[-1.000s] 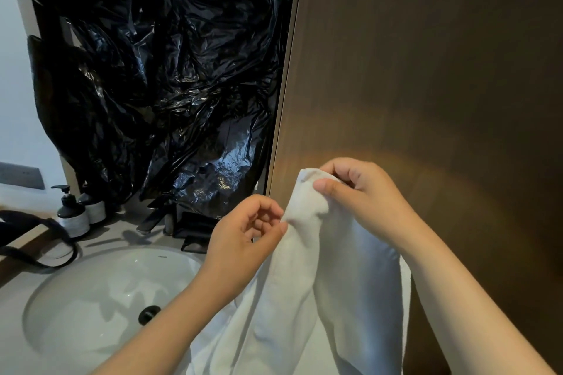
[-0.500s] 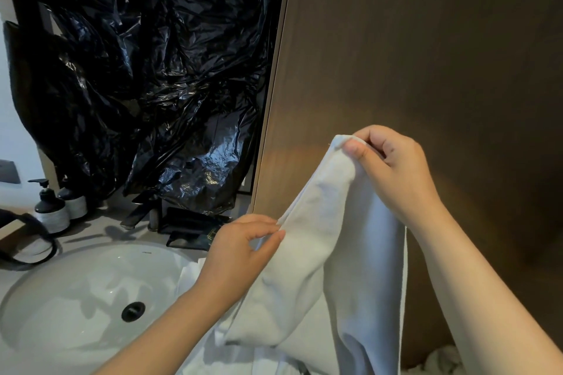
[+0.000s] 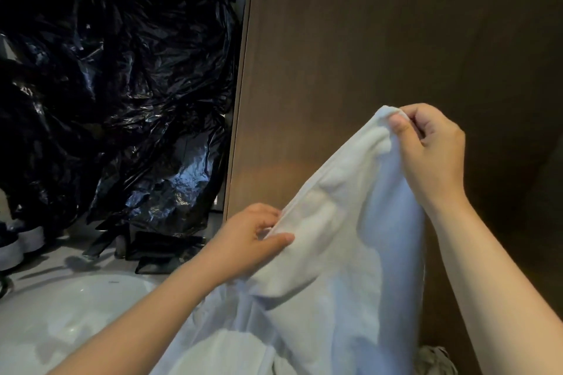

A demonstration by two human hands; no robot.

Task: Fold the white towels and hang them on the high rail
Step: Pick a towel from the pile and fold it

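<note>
White towel [image 3: 335, 253], held before the wooden panel [image 3: 365, 39] right of the sink [image 3: 61, 313]: its hem, pinched in the fingers of left hand [image 3: 246, 240] and right hand [image 3: 432, 155], has been drawn out wider, seemingly ahead of folding.

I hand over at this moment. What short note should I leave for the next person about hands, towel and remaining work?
Left hand pinches the towel at its edge, low, near the sink.
Right hand pinches its top corner, higher, in front of the wood panel.
The towel hangs between the hands, its lower part bunched below.
Done: towel held up, no neat fold yet.
Left: finish folding, hang it on the rail, which is not in view.
</note>
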